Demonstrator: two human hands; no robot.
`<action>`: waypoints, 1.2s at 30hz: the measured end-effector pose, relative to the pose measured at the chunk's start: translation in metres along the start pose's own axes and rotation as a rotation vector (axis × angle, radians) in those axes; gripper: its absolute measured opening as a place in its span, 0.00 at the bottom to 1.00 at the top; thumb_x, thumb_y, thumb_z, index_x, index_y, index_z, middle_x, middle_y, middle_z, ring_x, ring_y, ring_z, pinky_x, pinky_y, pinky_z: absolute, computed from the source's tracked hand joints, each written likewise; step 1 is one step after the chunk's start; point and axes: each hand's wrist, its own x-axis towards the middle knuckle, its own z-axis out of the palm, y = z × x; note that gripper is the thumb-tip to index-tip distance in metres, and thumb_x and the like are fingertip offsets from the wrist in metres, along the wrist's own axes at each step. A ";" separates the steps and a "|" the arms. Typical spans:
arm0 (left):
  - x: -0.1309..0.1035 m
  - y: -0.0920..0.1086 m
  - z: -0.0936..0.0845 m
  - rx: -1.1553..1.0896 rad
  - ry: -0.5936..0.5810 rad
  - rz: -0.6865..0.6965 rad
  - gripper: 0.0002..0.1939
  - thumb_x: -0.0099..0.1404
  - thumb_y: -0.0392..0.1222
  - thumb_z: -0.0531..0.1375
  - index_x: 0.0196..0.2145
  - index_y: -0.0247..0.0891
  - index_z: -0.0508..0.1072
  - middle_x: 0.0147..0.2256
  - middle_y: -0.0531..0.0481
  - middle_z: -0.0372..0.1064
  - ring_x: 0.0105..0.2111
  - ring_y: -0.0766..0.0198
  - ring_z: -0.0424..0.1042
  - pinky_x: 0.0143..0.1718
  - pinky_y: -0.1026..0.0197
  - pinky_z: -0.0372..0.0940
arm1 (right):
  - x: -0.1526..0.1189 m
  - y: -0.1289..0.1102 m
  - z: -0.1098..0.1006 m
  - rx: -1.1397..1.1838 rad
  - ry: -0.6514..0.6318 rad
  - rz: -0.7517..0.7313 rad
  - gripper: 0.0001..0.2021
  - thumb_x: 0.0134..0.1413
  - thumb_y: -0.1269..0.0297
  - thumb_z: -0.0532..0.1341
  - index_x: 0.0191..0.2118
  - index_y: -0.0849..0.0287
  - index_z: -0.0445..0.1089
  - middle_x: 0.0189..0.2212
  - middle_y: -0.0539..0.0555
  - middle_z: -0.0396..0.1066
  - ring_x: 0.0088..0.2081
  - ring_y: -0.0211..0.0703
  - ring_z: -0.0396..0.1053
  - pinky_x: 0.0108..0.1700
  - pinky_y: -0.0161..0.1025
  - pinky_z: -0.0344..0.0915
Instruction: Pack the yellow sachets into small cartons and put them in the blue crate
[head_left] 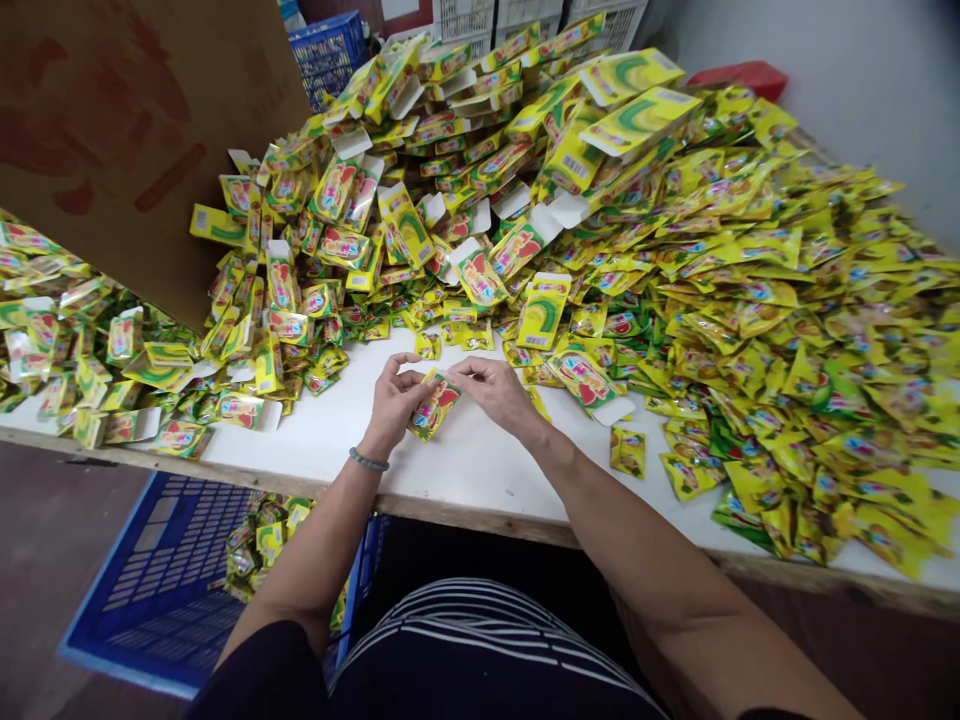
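Note:
Near the table's front edge, my left hand (396, 400) holds a small yellow-green box (435, 404) with a red fruit print, its fingers closed on the box's left side. My right hand (495, 392) has thumb and forefinger pinched at the box's upper right end. The box is tilted just above the white table (465, 470). Right of my hands lie a larger flat box (586, 380) with a white flap open and an upright yellow box (543, 312). One small yellow packet (627, 452) lies apart on the table.
A heap of open boxes (405, 225) rises behind my hands. Many yellow packets (787, 330) cover the right side. A large cardboard carton (150, 130) stands at the back left. Below the table's left edge is a blue crate (157, 570) with packs inside.

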 end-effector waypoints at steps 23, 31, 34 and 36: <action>-0.001 0.009 -0.007 -0.107 -0.002 -0.051 0.27 0.48 0.47 0.75 0.42 0.36 0.72 0.23 0.57 0.71 0.19 0.72 0.67 0.22 0.69 0.58 | -0.016 -0.006 0.012 -0.114 0.024 -0.251 0.17 0.65 0.55 0.56 0.50 0.55 0.78 0.47 0.57 0.78 0.50 0.49 0.70 0.57 0.51 0.65; -0.012 0.022 -0.025 0.144 -0.045 -0.080 0.24 0.51 0.53 0.71 0.41 0.37 0.76 0.21 0.56 0.68 0.19 0.70 0.63 0.21 0.67 0.54 | -0.018 0.005 0.027 -0.327 -0.089 -0.371 0.18 0.68 0.57 0.52 0.51 0.55 0.77 0.48 0.57 0.78 0.50 0.48 0.71 0.56 0.50 0.67; -0.041 0.064 -0.066 0.561 -0.157 -0.103 0.17 0.55 0.53 0.69 0.36 0.37 0.80 0.21 0.53 0.69 0.19 0.69 0.62 0.21 0.66 0.52 | -0.013 0.017 0.030 -0.352 -0.116 -0.308 0.18 0.68 0.57 0.52 0.53 0.56 0.76 0.52 0.58 0.76 0.54 0.47 0.71 0.59 0.49 0.67; -0.068 0.095 -0.101 0.851 -0.290 -0.196 0.14 0.57 0.52 0.67 0.35 0.40 0.82 0.21 0.53 0.71 0.20 0.67 0.64 0.22 0.66 0.53 | -0.002 0.023 0.030 -0.420 -0.048 -0.242 0.19 0.68 0.58 0.52 0.56 0.56 0.74 0.54 0.58 0.75 0.56 0.48 0.70 0.61 0.50 0.66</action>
